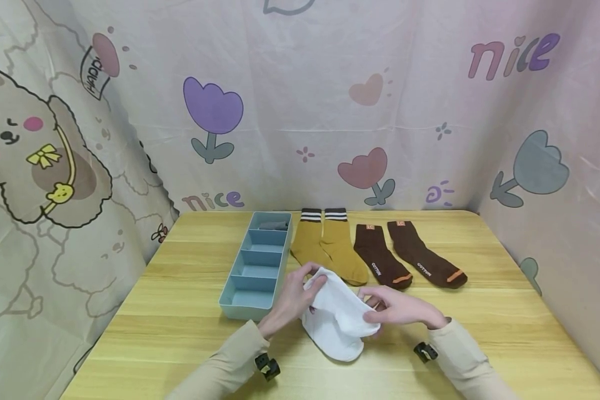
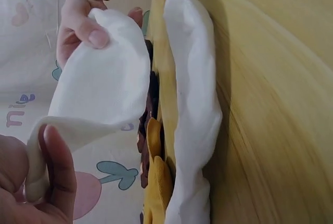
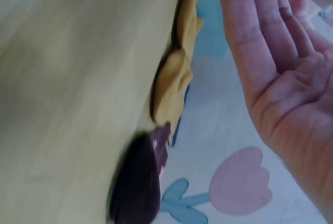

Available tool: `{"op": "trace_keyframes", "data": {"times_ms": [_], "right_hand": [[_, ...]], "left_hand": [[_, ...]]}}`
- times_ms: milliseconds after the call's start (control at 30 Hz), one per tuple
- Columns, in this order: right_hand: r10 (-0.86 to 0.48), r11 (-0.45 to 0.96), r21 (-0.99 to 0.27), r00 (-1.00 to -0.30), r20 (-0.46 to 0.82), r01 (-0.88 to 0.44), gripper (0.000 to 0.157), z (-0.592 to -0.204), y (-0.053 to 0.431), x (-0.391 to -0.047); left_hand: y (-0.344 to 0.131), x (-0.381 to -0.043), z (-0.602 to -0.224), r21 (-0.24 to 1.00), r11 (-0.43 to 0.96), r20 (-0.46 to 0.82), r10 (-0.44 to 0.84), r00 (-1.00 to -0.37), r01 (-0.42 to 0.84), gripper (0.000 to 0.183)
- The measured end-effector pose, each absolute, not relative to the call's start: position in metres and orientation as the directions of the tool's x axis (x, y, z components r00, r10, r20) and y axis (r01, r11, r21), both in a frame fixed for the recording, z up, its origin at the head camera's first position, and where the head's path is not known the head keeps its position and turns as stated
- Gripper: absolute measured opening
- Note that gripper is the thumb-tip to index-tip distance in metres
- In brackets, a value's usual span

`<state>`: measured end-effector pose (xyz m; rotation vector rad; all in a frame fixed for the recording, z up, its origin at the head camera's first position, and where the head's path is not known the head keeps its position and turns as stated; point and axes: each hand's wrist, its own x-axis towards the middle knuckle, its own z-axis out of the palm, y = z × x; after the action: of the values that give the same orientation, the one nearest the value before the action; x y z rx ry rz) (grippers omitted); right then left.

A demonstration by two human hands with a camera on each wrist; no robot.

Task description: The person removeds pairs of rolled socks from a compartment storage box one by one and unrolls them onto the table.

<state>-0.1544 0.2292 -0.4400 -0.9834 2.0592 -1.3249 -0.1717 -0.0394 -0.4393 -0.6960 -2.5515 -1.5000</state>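
Observation:
A white sock (image 1: 341, 300) is stretched between both hands above the table. My left hand (image 1: 299, 294) pinches its upper left end between thumb and fingers. At the other end, my right hand (image 1: 397, 308) grips the sock's lower right part, thumb on top. Beneath it a second white sock (image 1: 332, 336) lies on the wood; the left wrist view shows this lower sock (image 2: 192, 104) flat on the table, apart from the raised one (image 2: 104, 86). In the right wrist view, the palm and fingers of the right hand (image 3: 283, 52) show, with only a corner of white fabric.
Left of the hands stands a blue-grey divided box (image 1: 252, 278); its far compartment holds a dark grey folded item (image 1: 274, 225). Behind the hands lie a pair of mustard socks (image 1: 337, 244) with striped cuffs and, farther right, two brown socks (image 1: 380, 255). A printed curtain (image 1: 290, 100) surrounds the table.

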Motion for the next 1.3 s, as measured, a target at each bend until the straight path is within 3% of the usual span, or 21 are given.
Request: {"op": "trace_keyframes", "data": {"times_ms": [233,433,1033,1300], "right_hand": [[-0.781,0.305,-0.925,-0.616,-0.107,-0.226,0.026,-0.433,0.251,-0.153],[-0.762,0.336,-0.92,-0.632,-0.141,-0.2,0.033,-0.431,0.267,-0.153],[-0.717,0.404,-0.909,-0.653,-0.245,-0.101,0.046,-0.431,0.301,-0.148],[-0.694,0.475,-0.862,-0.677,-0.243,-0.178,0.044,-0.433,0.3,-0.148]], "left_hand": [[-0.037,-0.171,-0.439,0.874,0.341,0.209,0.38,-0.901,0.346,0.021],[-0.033,-0.173,-0.439,0.856,0.379,0.173,0.432,-0.885,0.352,0.024],[-0.016,-0.17,-0.439,0.857,0.282,0.223,0.553,-0.802,0.433,0.022],[-0.014,-0.169,-0.438,0.849,0.262,0.25,0.568,-0.784,0.46,0.023]]}}
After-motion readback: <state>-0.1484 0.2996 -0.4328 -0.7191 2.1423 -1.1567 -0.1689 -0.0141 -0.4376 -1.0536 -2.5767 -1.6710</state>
